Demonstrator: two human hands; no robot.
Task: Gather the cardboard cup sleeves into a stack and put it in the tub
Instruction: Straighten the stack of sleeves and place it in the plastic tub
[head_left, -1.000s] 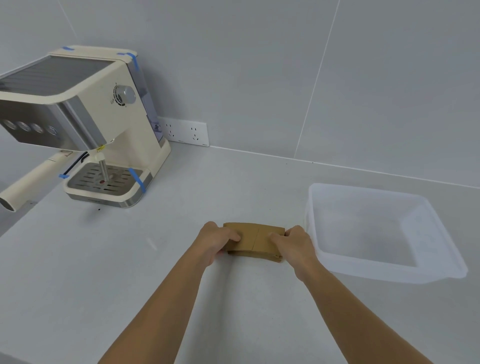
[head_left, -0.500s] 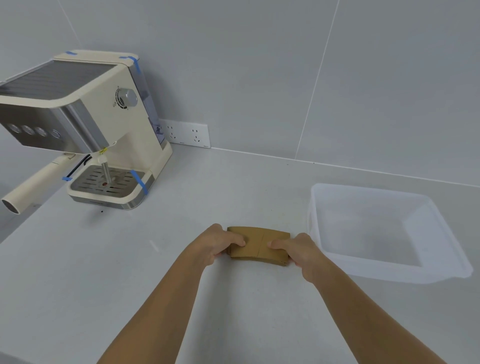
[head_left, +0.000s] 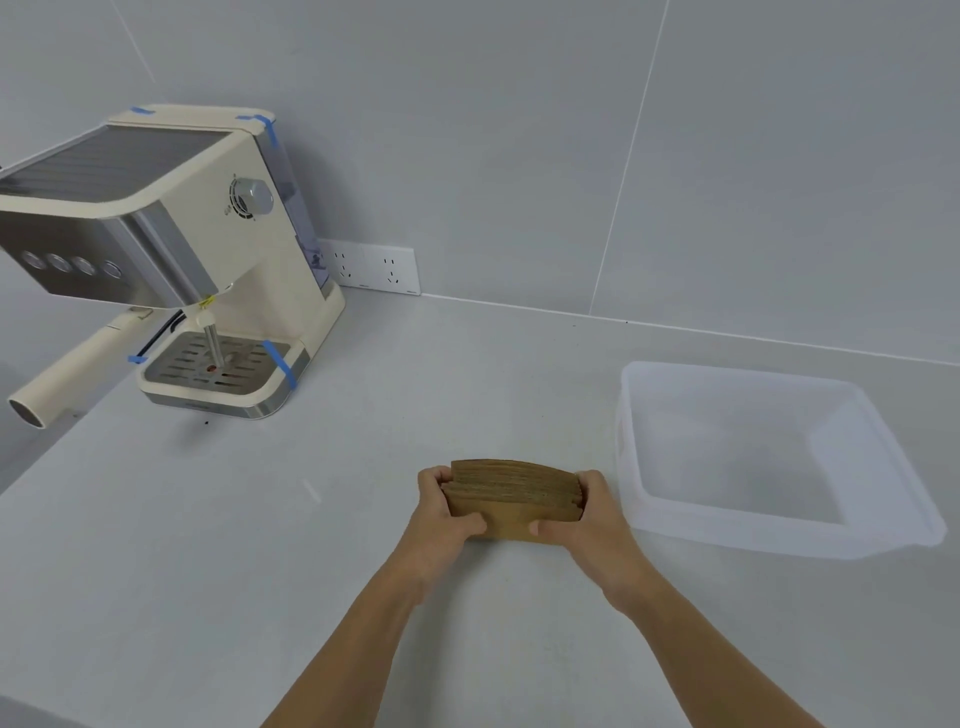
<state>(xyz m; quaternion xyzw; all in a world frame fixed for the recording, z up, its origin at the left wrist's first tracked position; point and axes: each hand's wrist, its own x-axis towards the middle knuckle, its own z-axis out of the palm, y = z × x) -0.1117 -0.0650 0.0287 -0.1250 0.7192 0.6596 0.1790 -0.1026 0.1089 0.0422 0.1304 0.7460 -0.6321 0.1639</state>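
Observation:
A stack of brown cardboard cup sleeves (head_left: 511, 493) stands on edge on the grey counter, its layered edges facing up. My left hand (head_left: 441, 512) grips the stack's left end, and my right hand (head_left: 587, 512) grips its right end, thumbs pressed on the near face. The translucent white tub (head_left: 883, 467) sits on the counter just right of my right hand, with nothing visible inside it.
A cream espresso machine (head_left: 171, 249) with blue tape strips stands at the back left, its handle (head_left: 67, 371) sticking out toward the left edge. A white wall socket (head_left: 371, 267) is behind it. Tiled wall runs along the back.
The sleeve stack was lying flat between my hands; now it is tipped up on edge, with both hands still holding its ends.

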